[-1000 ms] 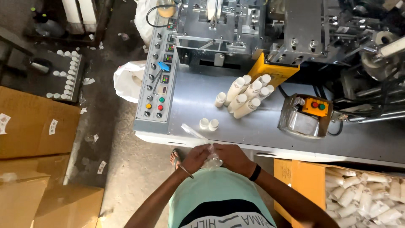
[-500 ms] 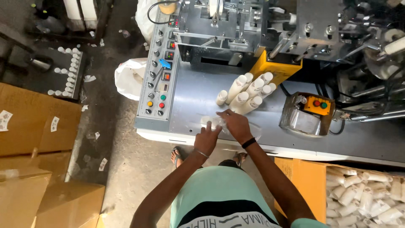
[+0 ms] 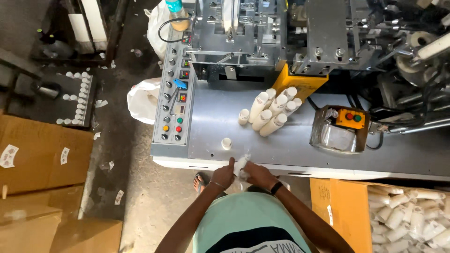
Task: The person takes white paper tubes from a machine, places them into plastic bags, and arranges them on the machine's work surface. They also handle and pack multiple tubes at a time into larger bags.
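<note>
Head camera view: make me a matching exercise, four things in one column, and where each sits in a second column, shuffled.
1. clear plastic bag
2. single white cup
3. stacked white cups
4. orange button box

a. lying in rows below the yellow machine part
b. between both hands at the table's near edge
c. on the clear box to the right
d. alone on the grey table, just beyond the left hand

Pairs: 1-b, 2-d, 3-a, 4-c
</note>
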